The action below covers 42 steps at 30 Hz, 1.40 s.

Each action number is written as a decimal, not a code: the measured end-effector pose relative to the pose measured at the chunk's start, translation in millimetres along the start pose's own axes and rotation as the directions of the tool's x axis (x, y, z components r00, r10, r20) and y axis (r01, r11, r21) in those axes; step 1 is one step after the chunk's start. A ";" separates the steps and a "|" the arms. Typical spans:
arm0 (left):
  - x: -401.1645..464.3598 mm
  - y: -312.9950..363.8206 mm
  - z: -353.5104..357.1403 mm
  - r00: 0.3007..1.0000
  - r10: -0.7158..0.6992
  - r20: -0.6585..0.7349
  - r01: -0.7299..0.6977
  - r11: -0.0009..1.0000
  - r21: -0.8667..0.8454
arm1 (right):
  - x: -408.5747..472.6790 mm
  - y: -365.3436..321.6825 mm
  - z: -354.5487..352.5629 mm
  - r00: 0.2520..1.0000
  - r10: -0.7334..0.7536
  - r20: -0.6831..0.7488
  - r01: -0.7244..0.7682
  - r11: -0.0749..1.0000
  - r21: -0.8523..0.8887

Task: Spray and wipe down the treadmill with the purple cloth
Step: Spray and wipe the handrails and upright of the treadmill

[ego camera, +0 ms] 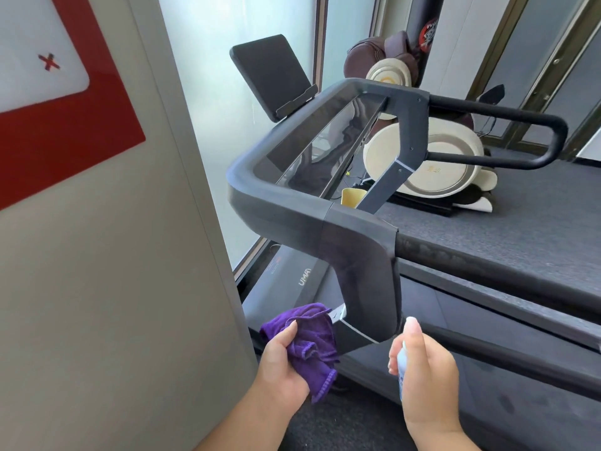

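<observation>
The dark grey treadmill [354, 252] fills the middle of the view, its console frame bending down into an upright just in front of me. My left hand [281, 362] grips a bunched purple cloth [309, 340] low down, right beside the foot of that upright. My right hand [422, 372] holds a small pale blue spray bottle [402, 369], with one finger raised over its top, close to the lower corner of the upright. The bottle is mostly hidden by the fingers.
A grey pillar [113, 288] with a red and white sign [48, 102] stands close on my left. A frosted window [227, 125] lies behind the treadmill. A black tablet holder [271, 74] rises from the console. A beige massage chair [432, 164] sits beyond, on dark carpet.
</observation>
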State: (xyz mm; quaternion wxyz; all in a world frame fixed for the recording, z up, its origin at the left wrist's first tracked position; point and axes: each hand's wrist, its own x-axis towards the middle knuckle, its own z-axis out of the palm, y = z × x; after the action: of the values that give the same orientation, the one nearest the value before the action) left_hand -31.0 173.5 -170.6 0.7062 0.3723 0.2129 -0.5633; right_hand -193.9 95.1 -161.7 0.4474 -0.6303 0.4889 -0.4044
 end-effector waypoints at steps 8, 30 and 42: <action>4.6 -1.0 -9.5 0.999 -0.004 -0.052 0.005 1.000 0.006 | -2.7 27.4 -6.1 0.999 0.045 0.000 -0.045 0.997 -0.061; 21.6 7.2 -10.5 0.967 0.143 -0.210 -0.146 0.989 -0.001 | -6.7 59.9 -1.0 0.935 0.348 0.067 -0.343 0.936 -0.076; 39.6 42.1 61.0 0.709 0.690 -0.147 -0.622 0.710 0.331 | 3.8 -2.0 -2.3 0.901 0.221 0.372 -0.287 0.949 0.133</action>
State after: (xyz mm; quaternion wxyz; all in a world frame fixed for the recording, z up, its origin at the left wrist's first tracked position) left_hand 12.8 105.3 -148.6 0.7720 0.5825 0.0810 -0.2412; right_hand -194.8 91.3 -158.9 0.6332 -0.5789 0.4394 -0.2661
